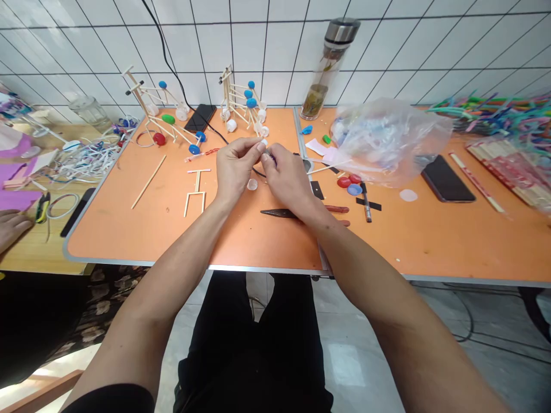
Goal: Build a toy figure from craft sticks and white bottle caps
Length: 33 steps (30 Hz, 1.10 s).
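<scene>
My left hand (pixel 235 169) is closed, pinching a small whitish cap (pixel 264 141) between thumb and fingertips. Right against it, my right hand (pixel 287 175) is closed around something dark, mostly hidden by the fingers. On the orange table (pixel 241 244) below them lies a clear round cap (pixel 252 184). Pliers (pixel 278 213) with red handles lie partly under my right forearm. Left of my hands are a small frame of joined sticks (pixel 197 194) and a loose wooden stick (pixel 148 182).
Two stick models (pixel 150 117) with coloured caps stand along the tiled wall, a phone (pixel 200 119) between them. A glass tea bottle (pixel 316 94), plastic bag (pixel 394 140), marker (pixel 366 202) and second phone (pixel 447 179) are rightward. At far left, another person's hand (pixel 12 228) rests beside a cutter (pixel 42 207).
</scene>
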Available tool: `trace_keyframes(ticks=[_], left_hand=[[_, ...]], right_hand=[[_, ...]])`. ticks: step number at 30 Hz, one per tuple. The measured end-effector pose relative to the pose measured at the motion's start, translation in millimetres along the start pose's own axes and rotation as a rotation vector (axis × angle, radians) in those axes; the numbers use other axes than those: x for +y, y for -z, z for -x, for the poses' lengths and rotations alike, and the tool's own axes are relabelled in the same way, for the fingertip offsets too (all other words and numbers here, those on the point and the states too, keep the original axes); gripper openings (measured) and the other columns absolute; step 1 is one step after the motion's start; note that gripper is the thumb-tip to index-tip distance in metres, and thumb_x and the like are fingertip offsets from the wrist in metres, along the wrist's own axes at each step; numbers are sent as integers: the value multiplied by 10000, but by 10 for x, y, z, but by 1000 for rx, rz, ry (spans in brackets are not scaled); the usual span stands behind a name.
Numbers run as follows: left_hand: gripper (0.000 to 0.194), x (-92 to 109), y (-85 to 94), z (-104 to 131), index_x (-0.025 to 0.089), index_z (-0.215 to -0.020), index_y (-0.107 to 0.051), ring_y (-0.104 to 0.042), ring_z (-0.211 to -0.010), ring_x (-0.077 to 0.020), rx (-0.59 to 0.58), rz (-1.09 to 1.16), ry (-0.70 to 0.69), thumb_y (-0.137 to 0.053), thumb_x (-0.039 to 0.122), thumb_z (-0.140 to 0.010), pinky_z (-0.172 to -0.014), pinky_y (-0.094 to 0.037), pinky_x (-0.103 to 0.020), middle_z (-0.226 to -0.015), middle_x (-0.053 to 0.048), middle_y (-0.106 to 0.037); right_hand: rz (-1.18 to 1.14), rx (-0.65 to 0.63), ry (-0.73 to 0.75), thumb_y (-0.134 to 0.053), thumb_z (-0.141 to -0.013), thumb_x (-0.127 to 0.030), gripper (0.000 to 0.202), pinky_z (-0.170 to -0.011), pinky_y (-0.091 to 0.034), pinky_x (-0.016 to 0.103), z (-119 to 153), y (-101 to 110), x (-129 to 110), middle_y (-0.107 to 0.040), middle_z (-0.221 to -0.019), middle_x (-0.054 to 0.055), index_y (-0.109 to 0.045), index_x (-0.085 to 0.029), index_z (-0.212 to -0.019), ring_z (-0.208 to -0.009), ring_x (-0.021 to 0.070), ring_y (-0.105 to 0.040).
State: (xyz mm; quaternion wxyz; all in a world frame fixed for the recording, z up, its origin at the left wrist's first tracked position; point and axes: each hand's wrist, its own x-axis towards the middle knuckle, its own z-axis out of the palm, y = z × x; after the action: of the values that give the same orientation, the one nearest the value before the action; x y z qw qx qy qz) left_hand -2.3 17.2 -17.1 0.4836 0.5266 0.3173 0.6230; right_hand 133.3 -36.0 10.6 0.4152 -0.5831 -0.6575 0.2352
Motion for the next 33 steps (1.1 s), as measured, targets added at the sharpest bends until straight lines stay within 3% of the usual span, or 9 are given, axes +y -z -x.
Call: trace_keyframes(ticks=[2,4,9,12,16,19,23,28,33], left_hand=[[140,-3,9,5,239,-956,-894,-849,-1016,-217,2,-25,-11,-980,332,-897,-939,-696,-340,-920,-28,-863],[121,27,16,-3,245,-952,-894,-849,-1010,-216,-9,-16,-16,-980,310,-898,-928,-697,-344,-904,-23,-854],[120,153,4,-17,282,-998,-899,-849,-1010,-201,-70,27,-28,-975,323,-914,-937,-701,-354,-932,-14,-853],[187,145,-4,-10,274,-989,-893,-850,-970,-192,-54,6,-20,-1002,379,-880,-905,-705,-327,-913,-14,-856],[231,55,67,-64,256,-968,-865,-860,-990,-187,31,-7,86,-997,421,-874,-881,-712,-283,-963,-21,-880],[162,17,176,-159,262,-992,-837,-871,-1069,-193,81,100,204,-934,383,-945,-932,-722,-283,-1061,-29,-896],[120,-15,295,-264,247,-1023,-809,-857,-1220,-240,41,190,282,-855,358,-1017,-1044,-716,-323,-1172,-75,-894],[188,-90,354,-337,215,-1066,-791,-792,-1388,-322,-38,183,216,-824,399,-1049,-1136,-701,-407,-1245,-135,-872],[173,-86,399,-379,183,-1121,-777,-774,-1419,-318,-1,220,200,-767,354,-1096,-1143,-701,-418,-1216,-120,-857]], right_hand=[[193,42,20,-571,-1135,-407,173,-721,-440,337,14,-6,1,-699,-900,75,-584,-252,-1060,-865,265,-651],[115,-17,-4,-530,-1148,-439,216,-675,-426,325,-6,75,-15,-657,-827,49,-578,-253,-1049,-777,241,-622],[-551,-552,-103,-429,-1154,-604,366,-472,-250,250,-103,347,-54,-287,-617,-106,-504,-284,-992,-479,133,-214],[-355,-418,-118,-417,-1166,-605,369,-496,-315,258,-76,297,-71,-427,-648,-74,-549,-275,-1066,-496,149,-345],[122,-105,-44,-524,-1144,-433,247,-742,-489,353,11,123,-78,-753,-968,96,-627,-234,-1249,-897,303,-705],[416,-28,36,-542,-1140,-411,263,-840,-497,393,32,95,-66,-805,-1093,126,-661,-233,-1292,-1036,354,-733],[422,1,92,-524,-1156,-445,312,-820,-481,386,37,125,-61,-818,-1066,107,-674,-249,-1347,-1010,342,-723],[357,-103,147,-586,-1113,-397,227,-796,-421,376,52,188,-120,-801,-1012,102,-737,-236,-1168,-946,306,-692],[397,-461,162,-670,-1012,-337,154,-718,-334,364,95,288,-167,-774,-922,75,-727,-230,-917,-828,241,-641]])
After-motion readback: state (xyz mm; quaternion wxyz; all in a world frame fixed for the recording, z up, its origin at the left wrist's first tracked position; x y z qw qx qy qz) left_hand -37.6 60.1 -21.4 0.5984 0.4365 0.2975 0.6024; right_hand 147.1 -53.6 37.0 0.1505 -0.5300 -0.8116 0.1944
